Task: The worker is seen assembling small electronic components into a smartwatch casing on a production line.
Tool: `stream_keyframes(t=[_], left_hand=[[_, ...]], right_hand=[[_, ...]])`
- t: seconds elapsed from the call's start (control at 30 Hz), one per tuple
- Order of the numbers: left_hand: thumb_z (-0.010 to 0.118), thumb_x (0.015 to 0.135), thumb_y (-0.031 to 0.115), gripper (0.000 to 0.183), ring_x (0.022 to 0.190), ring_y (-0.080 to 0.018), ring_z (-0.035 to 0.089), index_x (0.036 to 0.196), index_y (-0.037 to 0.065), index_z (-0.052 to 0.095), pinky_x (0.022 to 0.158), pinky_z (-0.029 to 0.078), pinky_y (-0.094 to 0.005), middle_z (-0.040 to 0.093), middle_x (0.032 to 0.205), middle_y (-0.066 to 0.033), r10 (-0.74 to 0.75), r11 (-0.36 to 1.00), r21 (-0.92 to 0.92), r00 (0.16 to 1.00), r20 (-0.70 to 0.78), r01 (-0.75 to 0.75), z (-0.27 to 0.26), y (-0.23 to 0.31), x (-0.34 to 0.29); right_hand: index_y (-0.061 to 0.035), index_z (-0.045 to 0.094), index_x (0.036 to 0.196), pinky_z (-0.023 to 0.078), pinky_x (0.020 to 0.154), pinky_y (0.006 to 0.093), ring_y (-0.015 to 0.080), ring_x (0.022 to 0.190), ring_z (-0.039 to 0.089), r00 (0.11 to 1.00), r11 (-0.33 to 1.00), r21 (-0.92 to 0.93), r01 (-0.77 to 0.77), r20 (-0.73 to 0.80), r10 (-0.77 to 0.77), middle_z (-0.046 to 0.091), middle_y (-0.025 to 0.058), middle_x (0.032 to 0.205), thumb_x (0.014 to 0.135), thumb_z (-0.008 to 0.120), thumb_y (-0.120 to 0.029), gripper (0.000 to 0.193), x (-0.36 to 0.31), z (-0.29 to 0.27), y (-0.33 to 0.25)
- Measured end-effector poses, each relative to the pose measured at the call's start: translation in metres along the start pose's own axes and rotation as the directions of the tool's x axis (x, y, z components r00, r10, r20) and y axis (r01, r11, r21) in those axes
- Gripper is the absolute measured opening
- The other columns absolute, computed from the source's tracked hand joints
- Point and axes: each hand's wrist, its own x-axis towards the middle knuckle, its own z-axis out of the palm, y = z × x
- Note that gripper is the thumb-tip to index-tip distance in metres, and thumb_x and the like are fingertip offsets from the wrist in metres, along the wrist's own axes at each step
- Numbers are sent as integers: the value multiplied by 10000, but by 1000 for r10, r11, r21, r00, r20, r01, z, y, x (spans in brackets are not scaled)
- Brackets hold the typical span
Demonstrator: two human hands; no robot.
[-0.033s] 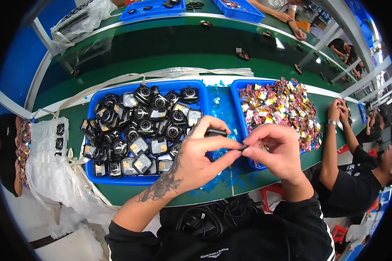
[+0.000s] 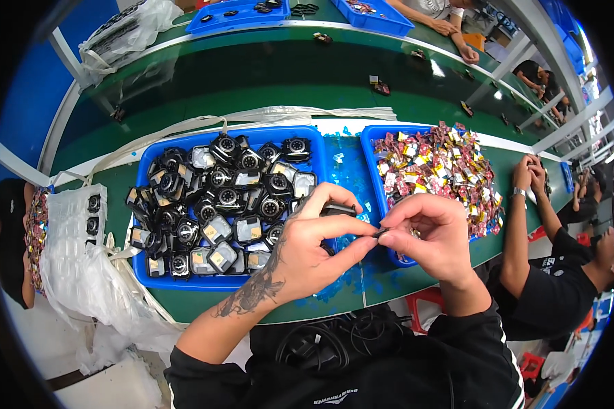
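My left hand (image 2: 314, 249) and my right hand (image 2: 433, 238) meet above the gap between two blue trays. Both sets of thumb and fingertips pinch one small dark piece (image 2: 379, 232), too covered to name. Curled fingers of my left hand also hold a black object (image 2: 338, 208) that looks like a watch case, mostly hidden. Left of my hands, a blue tray (image 2: 140, 262) holds a heap of black smartwatch cases (image 2: 228, 196), some with round sensor backs up. On the right, a second blue tray (image 2: 370, 146) is piled with small red, white and yellow parts (image 2: 433, 167).
Scraps of blue film (image 2: 341, 167) lie between the trays. A plastic-wrapped white tray (image 2: 68, 238) stands far left. Beyond a white rail, a green belt (image 2: 252, 75) carries scattered small parts. A co-worker's hands (image 2: 531, 174) are at the right. Cables (image 2: 320, 347) lie by my lap.
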Motion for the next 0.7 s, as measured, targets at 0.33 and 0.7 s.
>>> stream_keyframes(t=[0.33,0.7], left_hand=[[734,787,41,107,958,-187,598,889,12,718,838,485,-304,601,1017,-112,-96,990,-101,995,8,97,4,-2,-3],[713,824,42,112,937,-208,617,932,11,709,821,500,-314,572,1041,-122,-46,997,-64,998,36,48,7,-8,-3]], right_hand=[[52,688,947,498,612,185,45,691,616,978,980,-24,-200,60,201,689,56,829,874,668,-7,96,0,-11,-13],[34,696,900,529,660,209,58,716,631,962,966,-176,-192,161,220,685,48,790,830,675,-10,85,6,-21,-21]])
